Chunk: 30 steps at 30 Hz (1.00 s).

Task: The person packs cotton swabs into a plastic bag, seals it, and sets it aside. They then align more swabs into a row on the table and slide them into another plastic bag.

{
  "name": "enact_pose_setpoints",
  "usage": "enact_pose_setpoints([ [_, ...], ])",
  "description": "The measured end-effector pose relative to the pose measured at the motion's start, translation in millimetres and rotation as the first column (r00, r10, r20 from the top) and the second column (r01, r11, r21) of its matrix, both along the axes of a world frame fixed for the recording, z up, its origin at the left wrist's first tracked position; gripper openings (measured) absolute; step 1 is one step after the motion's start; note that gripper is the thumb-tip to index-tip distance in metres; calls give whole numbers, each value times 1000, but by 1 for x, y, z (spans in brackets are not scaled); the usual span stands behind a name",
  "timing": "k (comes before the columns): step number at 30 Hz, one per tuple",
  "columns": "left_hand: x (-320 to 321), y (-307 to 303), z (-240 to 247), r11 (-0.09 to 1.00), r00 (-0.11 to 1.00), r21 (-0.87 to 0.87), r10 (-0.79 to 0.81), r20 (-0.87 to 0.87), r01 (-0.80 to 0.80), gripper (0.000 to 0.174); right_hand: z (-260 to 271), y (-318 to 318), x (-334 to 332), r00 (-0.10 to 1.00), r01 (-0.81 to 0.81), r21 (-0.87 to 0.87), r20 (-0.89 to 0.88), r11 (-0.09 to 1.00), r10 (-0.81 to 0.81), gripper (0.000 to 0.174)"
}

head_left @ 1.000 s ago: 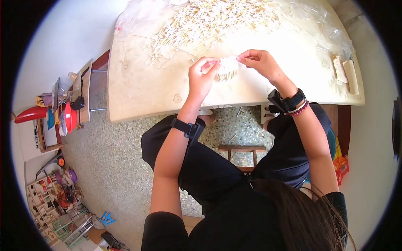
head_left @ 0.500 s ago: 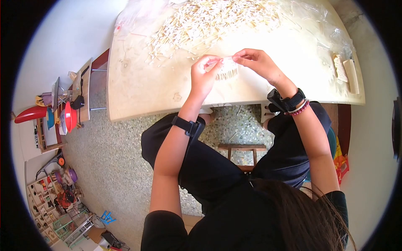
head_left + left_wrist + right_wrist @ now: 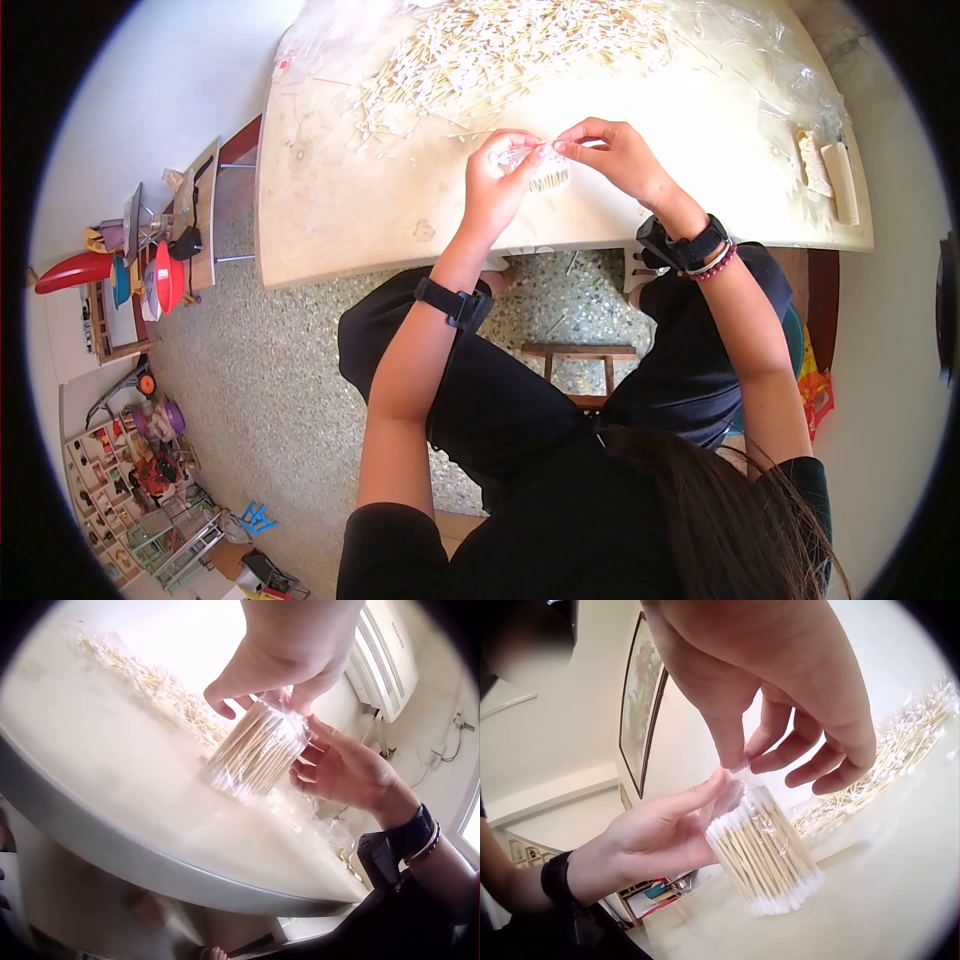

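A clear plastic bag packed with cotton swabs (image 3: pixel 549 181) hangs below both hands just over the table. In the left wrist view the bag of swabs (image 3: pixel 259 750) tilts, and in the right wrist view the swabs (image 3: pixel 763 851) stand side by side inside the film. The left hand (image 3: pixel 495 187) holds the gathered top of the bag with thumb and fingers. The right hand (image 3: pixel 625 165) pinches the same top between thumb and index finger, its other fingers loosely bent. The fingertips of the two hands nearly meet at the bag's neck.
A large heap of loose swabs (image 3: pixel 500 60) lies on the table (image 3: pixel 340 220) beyond the hands. Crumpled clear plastic (image 3: pixel 800 85) and pale rolled pieces (image 3: pixel 840 185) are at the right side. A wooden stool (image 3: pixel 580 353) stands below the table edge.
The left hand has moved slightly right, closer to the right hand, and the bag's top is now drawn together between them. The right hand has shifted slightly left.
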State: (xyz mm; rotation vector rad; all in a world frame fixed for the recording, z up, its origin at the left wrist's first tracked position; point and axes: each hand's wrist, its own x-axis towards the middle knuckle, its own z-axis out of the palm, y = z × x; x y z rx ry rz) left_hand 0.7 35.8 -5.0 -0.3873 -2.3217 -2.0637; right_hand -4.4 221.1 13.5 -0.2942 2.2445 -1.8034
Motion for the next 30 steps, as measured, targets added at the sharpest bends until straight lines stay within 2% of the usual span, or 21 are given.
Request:
enact_pose_setpoints([
  [2, 0, 0, -1, 1000, 997, 27, 11, 70, -13, 11, 3, 1, 0, 1000, 3, -1, -3, 1000, -3, 19],
  [4, -3, -2, -2, 1000, 997, 5, 26, 74, -27, 13, 3, 3, 0, 995, 63, 3, -78, 998, -62, 20],
  [6, -4, -3, -1, 999, 996, -16, 41, 77, -40, 14, -1, 5, -2, 994, 70, 7, -79, 998, -69, 19],
  [8, -3, -1, 0, 995, 996, -74, 56, -67, -61, 14, -2, 5, -2, 994, 77, 11, -81, 997, -76, 19],
  [10, 0, -1, 8, 995, 996, -91, 34, -86, -42, 14, 0, 1, 2, 982, 36, 93, -186, 995, -18, 16],
  [12, 0, -3, 11, 994, 994, -108, 11, -107, -22, 14, 2, -3, 5, 974, 43, 77, -225, 996, -24, 14],
  [17, -2, -4, 23, 943, 975, -317, 33, -218, -103, 14, 12, -10, 8, 920, 94, 90, -389, 992, -52, 8],
  [21, -7, -12, 31, 970, 980, -239, -2, -198, -46, 13, 25, -12, 9, 926, 67, -27, -370, 997, -72, 5],
  [23, -9, -19, 43, 924, 967, -364, 19, -255, -114, 14, 30, -13, 8, 980, 42, -187, -186, 982, -77, 7],
  [25, -10, -21, 48, 935, 967, -333, 33, -253, -119, 15, 34, -14, 7, 967, 38, -216, -238, 976, -90, 5],
  [30, -11, -27, 62, 948, 967, -271, 105, -233, -169, 19, 41, -13, 6, 973, 26, -295, -213, 955, -92, 5],
])
